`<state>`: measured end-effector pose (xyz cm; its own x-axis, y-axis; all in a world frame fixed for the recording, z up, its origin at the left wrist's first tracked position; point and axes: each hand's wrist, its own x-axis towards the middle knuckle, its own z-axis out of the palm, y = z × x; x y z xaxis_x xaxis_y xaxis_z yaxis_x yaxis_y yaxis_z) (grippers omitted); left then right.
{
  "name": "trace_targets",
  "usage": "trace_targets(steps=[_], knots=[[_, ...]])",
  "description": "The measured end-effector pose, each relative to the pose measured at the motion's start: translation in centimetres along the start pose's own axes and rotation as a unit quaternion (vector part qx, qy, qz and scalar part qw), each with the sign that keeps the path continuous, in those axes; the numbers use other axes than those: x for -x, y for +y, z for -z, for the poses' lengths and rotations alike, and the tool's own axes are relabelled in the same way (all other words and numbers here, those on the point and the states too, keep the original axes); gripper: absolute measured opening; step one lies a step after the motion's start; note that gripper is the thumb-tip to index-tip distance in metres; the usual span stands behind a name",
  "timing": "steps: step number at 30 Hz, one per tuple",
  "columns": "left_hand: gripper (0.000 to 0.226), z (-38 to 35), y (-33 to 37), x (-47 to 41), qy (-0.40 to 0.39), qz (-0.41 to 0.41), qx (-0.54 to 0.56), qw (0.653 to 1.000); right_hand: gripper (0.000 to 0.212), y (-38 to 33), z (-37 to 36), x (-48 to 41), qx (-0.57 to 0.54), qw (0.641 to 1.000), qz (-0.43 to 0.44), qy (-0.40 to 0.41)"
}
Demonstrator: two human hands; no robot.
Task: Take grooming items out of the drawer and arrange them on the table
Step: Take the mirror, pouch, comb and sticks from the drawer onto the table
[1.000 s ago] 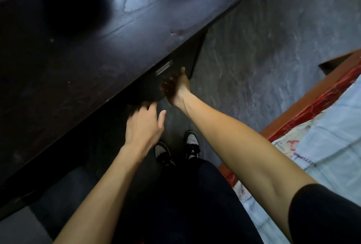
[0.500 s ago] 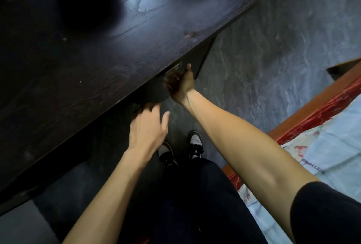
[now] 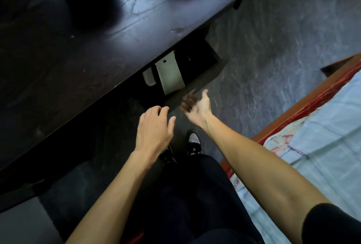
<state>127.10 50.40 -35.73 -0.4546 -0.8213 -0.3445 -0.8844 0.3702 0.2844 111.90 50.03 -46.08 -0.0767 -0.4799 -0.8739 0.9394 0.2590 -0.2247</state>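
While the drawer (image 3: pixel 197 79) stands open, both hands (left (image 3: pixel 154 132), right (image 3: pixel 197 107)) hover before it, fingers loose, empty.

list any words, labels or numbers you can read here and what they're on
Bedsheet: a short line of dark print near its edge, seen sideways and too blurred to read.
White case in the open drawer: no text visible.
Table, shoes: none readable.
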Motion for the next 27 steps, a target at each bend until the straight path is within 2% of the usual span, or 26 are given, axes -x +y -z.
trace_targets(steps=[10, 16, 18, 20, 22, 24, 27], knots=[[0.044, -1.5, 4.2, 5.3, -0.005, -0.017, -0.011, 1.0, 0.076, 1.1, 9.8, 5.5, -0.026, 0.998, -0.011, 0.054], [0.045, -2.1, 4.8, 6.3, -0.016, 0.006, 0.002, 1.0, 0.059, 1.4, 11.9, 8.2, 0.038, 0.998, -0.021, 0.055], [0.045, -1.8, 4.8, 6.3, -0.018, 0.019, 0.016, 1.0, 0.051, 1.5, 11.9, 9.0, 0.115, 0.988, 0.026, 0.099], [0.045, -1.4, 4.6, 6.1, -0.019, 0.027, 0.03, 0.999, 0.041, 1.0, 11.7, 10.0, 0.218, 0.957, 0.118, 0.152], [0.045, -0.8, 4.4, 5.6, -0.017, 0.034, 0.04, 0.998, 0.029, 0.0, 10.8, 11.4, 0.321, 0.901, 0.234, 0.176], [0.044, 0.0, 4.2, 5.1, -0.014, 0.043, 0.05, 0.998, 0.024, -1.5, 9.3, 12.8, 0.412, 0.832, 0.334, 0.164], [0.044, 1.0, 3.9, 4.0, -0.009, 0.048, 0.064, 0.997, 0.024, -3.5, 5.5, 14.4, 0.497, 0.75, 0.42, 0.118]])
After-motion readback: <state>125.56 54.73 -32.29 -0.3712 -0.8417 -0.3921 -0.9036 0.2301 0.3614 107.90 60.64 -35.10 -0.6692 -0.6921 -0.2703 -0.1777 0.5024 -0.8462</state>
